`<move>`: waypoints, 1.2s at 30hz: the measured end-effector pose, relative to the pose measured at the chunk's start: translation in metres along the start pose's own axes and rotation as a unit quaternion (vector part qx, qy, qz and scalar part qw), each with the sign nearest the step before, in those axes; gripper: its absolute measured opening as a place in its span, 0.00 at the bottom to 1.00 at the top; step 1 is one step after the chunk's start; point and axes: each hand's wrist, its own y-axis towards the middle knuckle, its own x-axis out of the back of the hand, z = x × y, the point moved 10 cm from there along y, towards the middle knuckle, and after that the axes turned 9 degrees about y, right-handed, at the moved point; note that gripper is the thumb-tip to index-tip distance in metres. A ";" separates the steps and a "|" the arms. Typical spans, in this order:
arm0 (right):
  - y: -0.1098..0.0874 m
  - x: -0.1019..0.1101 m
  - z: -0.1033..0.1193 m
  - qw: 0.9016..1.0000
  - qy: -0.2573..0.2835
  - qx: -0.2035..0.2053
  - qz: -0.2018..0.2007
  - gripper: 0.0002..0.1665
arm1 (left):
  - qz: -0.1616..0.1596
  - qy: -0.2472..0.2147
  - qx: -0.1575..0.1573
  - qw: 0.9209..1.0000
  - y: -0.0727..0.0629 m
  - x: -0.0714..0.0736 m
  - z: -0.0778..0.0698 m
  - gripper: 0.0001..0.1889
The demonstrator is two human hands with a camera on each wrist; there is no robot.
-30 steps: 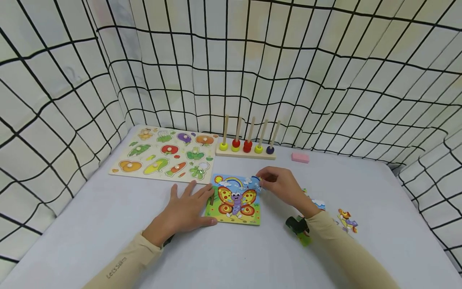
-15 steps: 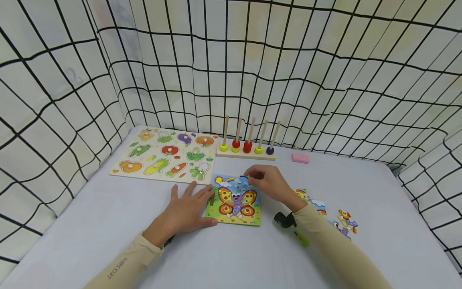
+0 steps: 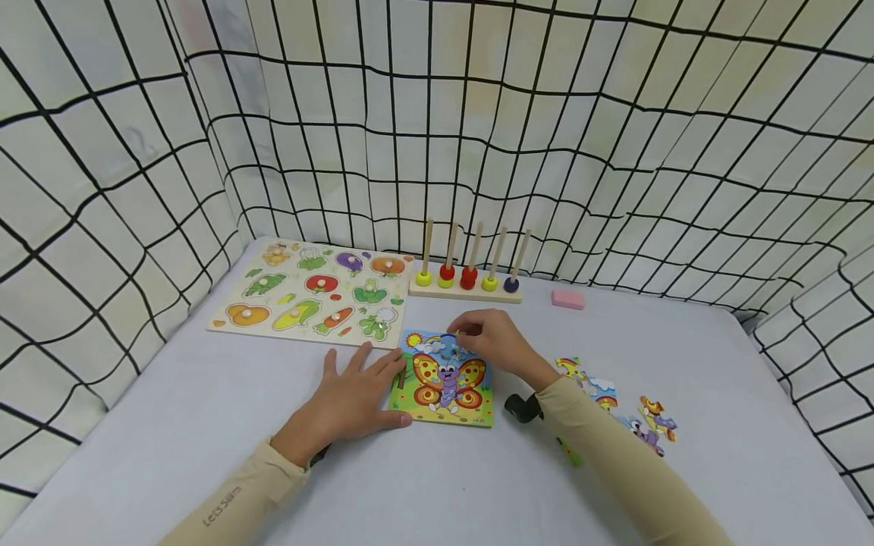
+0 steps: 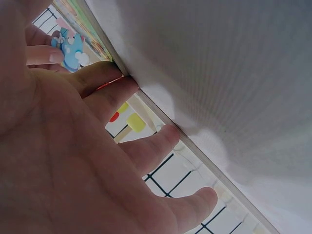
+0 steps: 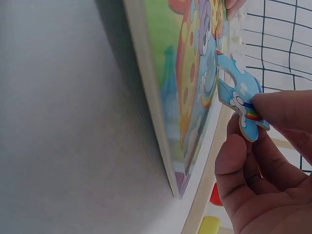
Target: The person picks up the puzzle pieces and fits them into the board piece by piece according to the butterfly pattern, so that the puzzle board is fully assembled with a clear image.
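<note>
A square butterfly jigsaw board [image 3: 447, 390] lies flat in the middle of the table. My left hand [image 3: 350, 398] is spread out beside it, with fingertips and thumb touching its left edge. Over the board's top edge, my right hand [image 3: 501, 345] pinches a blue jigsaw piece [image 5: 251, 95] between thumb and fingers. This piece has a bit of rainbow on it and is tilted above the board in the right wrist view. In the left wrist view the blue jigsaw piece [image 4: 72, 52] shows past my left fingers.
A vegetable peg puzzle [image 3: 295, 282] lies at the back left. Beside it stands a bead stacker [image 3: 430, 290] with upright pegs. A pink block [image 3: 568, 299] sits farther right. Several loose jigsaw pieces [image 3: 602, 392] lie near my right forearm. Black netting [image 3: 505, 136] surrounds the table.
My right hand has moved left along the board's top edge with the blue jigsaw piece, uncovering more loose pieces at right. My left hand stays at the board's left edge.
</note>
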 end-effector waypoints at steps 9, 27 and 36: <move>0.006 -0.009 -0.001 1.000 -0.016 -0.013 0.014 0.10 | -0.002 0.002 -0.003 1.000 0.000 0.000 -0.001 0.48; 0.011 -0.018 -0.002 0.997 -0.054 -0.028 0.040 0.10 | -0.001 0.004 -0.003 1.000 0.000 -0.001 0.000 0.48; 0.013 -0.020 -0.004 0.995 -0.082 -0.056 0.029 0.07 | 0.000 0.006 -0.002 1.000 0.001 -0.001 0.000 0.48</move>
